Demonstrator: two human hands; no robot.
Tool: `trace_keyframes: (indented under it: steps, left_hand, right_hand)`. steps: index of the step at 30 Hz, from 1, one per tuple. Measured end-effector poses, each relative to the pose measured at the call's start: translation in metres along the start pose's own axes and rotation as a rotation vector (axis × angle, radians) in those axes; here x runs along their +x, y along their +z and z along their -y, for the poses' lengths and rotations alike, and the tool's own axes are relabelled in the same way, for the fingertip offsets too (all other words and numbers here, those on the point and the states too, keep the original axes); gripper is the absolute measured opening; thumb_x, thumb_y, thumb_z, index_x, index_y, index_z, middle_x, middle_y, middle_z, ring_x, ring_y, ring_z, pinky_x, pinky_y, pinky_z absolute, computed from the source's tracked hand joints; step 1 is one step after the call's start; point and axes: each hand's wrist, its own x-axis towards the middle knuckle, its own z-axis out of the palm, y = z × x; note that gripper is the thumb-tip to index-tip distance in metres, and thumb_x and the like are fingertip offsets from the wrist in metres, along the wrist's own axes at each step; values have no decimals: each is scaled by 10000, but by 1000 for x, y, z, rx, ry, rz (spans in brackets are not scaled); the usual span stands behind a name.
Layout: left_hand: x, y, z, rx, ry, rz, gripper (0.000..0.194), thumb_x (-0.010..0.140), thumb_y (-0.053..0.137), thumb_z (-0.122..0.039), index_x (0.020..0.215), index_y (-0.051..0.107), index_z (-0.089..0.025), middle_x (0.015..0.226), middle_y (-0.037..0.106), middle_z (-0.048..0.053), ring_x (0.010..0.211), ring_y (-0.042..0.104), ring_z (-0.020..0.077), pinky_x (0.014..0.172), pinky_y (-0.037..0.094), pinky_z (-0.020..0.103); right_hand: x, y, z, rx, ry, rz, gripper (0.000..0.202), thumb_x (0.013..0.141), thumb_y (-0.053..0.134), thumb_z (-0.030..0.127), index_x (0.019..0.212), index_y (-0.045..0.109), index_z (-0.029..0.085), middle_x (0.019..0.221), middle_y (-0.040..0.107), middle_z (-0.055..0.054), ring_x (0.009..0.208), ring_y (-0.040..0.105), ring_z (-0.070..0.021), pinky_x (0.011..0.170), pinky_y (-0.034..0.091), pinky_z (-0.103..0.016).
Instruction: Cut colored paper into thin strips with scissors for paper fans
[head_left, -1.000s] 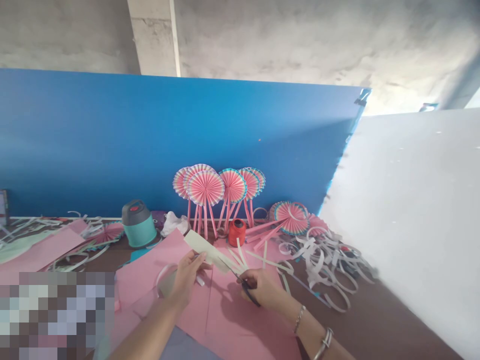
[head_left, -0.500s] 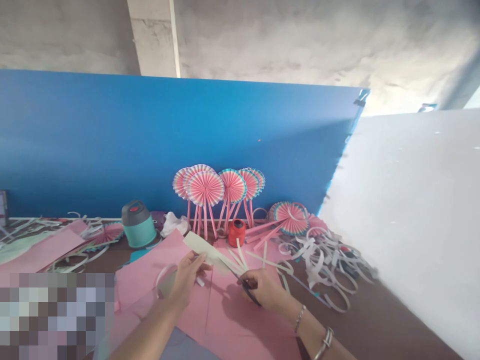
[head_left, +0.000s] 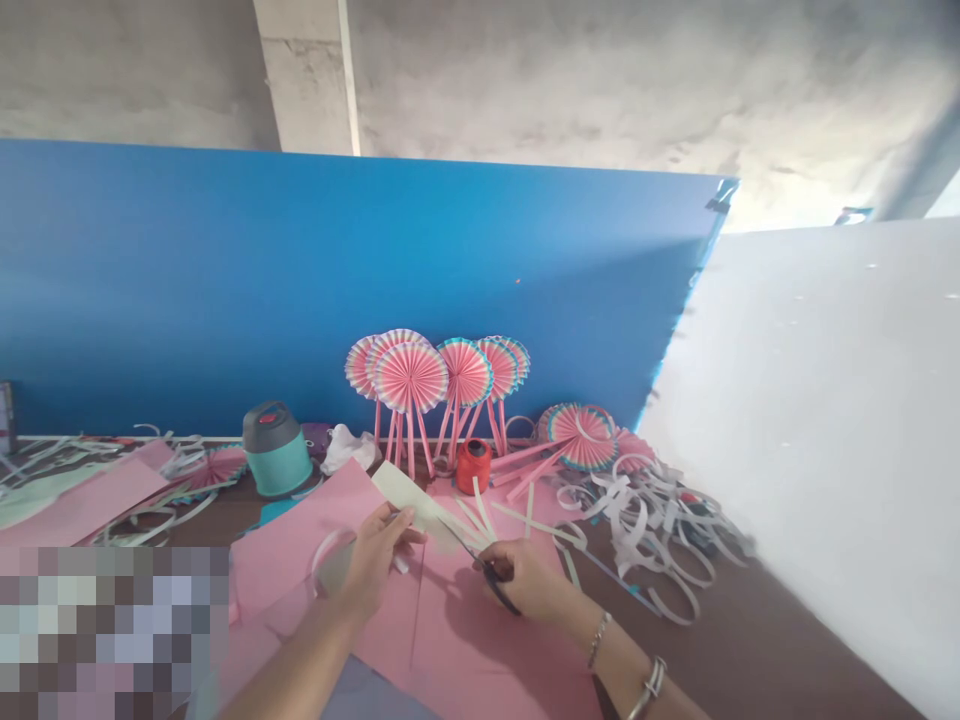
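Note:
Between the thumb and fingers of my left hand [head_left: 382, 555] is a pale green strip of paper [head_left: 403, 490], held up over pink sheets. My right hand [head_left: 525, 578] is closed round the dark handles of a pair of scissors [head_left: 495, 582]. The blades reach left to the strip's right-hand part; whether they are parted is too small to tell. Narrow cut green strips [head_left: 480, 515] lie just beyond the scissors. Large pink paper sheets [head_left: 465, 660] spread beneath both hands, with a fold or edge running between them.
Pink pleated paper fans [head_left: 410, 378] stand against the blue partition [head_left: 300, 270]. In front sits a red thread spool [head_left: 474, 467]. A teal and grey container [head_left: 277, 450] stands left. More fans [head_left: 577, 435] and a heap of curled white paper strips [head_left: 645, 520] lie right, beside a white wall [head_left: 825, 420].
The green strip has shifted very slightly to the right in my left hand. Both hands and the scissors stay nearly where they were.

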Motion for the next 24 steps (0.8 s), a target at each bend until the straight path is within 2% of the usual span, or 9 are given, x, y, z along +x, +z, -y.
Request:
trace_keyframes:
  steps: [6,13,18,24]
  left_hand:
    - [-3,3,-2,21,-38,19,354,669,675,-463,840,574,-169,558,670,18,389,532,95,342,291,161]
    - [-3,4,-2,35,-57,11,354,666,675,-470,830,576,-173,576,684,24,350,498,79,338,252,162]
    - [-2,3,0,-1,-44,32,362,655,688,-469,827,572,-173,564,669,15,381,526,91,358,308,170]
    - [-2,2,0,14,-50,39,357,657,689,-466,826,573,-173,577,666,15,415,553,103,359,310,172]
  right_hand:
    - [-1,0,4,-26,-42,-12,235,658,557,210,815,723,151,515,569,18,433,389,-79,410,257,-179]
    - [2,5,-4,-27,-40,-31,229,685,546,238,805,719,149,493,531,29,414,343,-71,401,244,-177]
    - [0,3,-2,-24,-39,-46,241,670,550,236,817,724,158,508,546,23,427,368,-79,406,266,-176]
    - [2,4,-7,-39,-46,-29,260,676,539,224,848,722,157,520,564,15,432,393,-85,414,278,-178]
